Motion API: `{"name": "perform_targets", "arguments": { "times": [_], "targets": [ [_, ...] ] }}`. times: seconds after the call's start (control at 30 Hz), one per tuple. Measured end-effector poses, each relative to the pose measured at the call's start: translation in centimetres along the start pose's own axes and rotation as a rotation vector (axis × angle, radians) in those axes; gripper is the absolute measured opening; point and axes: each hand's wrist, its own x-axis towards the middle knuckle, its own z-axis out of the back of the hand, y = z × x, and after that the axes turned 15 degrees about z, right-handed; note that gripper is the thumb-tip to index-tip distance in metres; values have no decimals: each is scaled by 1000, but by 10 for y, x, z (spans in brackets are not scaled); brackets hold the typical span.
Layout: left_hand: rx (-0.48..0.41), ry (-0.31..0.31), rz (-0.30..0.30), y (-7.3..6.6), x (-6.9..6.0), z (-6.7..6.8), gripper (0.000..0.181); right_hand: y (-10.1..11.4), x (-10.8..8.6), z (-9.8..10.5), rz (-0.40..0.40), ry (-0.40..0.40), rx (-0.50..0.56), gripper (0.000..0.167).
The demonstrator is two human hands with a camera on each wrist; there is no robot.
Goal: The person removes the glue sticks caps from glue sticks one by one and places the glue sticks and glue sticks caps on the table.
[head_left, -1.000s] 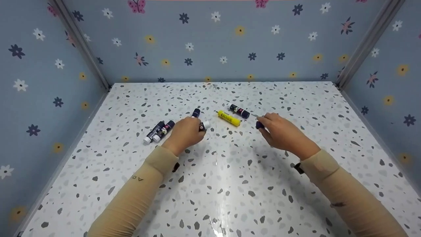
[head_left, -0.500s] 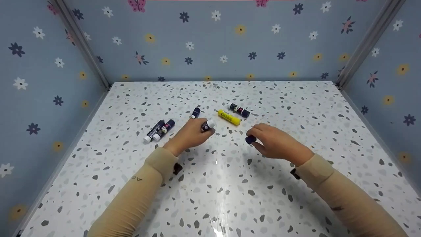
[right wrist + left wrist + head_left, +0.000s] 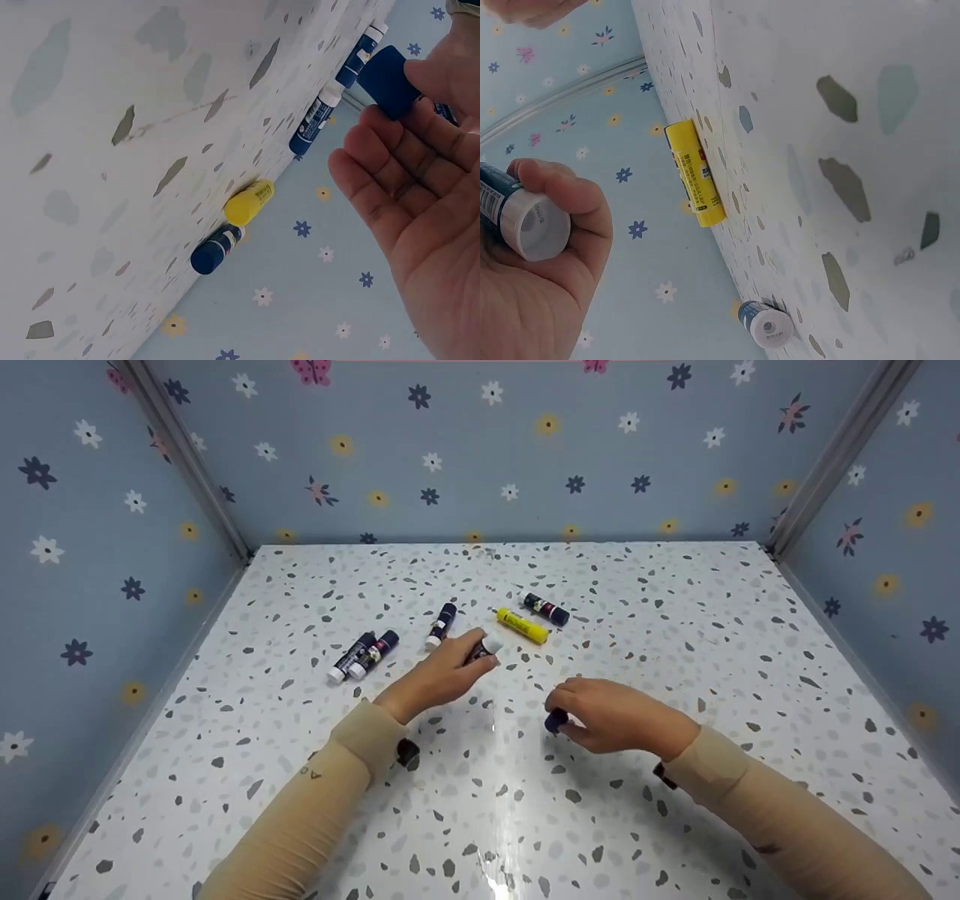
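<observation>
Jutting from left hand (image 3: 441,678), white-ended tube (image 3: 525,214)

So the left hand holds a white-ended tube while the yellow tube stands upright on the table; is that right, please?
Not quite: the yellow tube lies on its side on the table, as the head view shows. The left hand does hold a white-ended tube.

A speckled table (image 3: 667,607) bears four dark tubes (image 3: 547,610), one yellow tube (image 3: 523,626)

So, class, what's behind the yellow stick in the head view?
A dark stick lies there, slightly rightward, then the patterned wall. The tabletop under the yellow stick is covered.
</observation>
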Motion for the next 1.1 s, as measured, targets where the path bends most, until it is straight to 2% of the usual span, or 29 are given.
{"name": "perform_targets", "arguments": {
  "times": [0.17, 0.37, 0.67, 0.9, 1.1],
  "targets": [
    [-54, 44, -33, 1, -3, -2, 18, 8, 1, -6, 33, 54, 16, 14],
    [-90, 78, -37, 1, -6, -5, 19, 14, 3, -14, 57, 97, 38, 9],
    [-129, 86, -35, 2, -9, -7, 18, 11, 3, -19, 60, 108, 34, 11],
    [-217, 156, -57, 5, -11, -10, 16, 9, 5, -22, 49, 123, 52, 12],
    [-167, 137, -82, 5, -15, -9, 20, 9, 8, -21, 47, 136, 74, 10]
  ]
}}
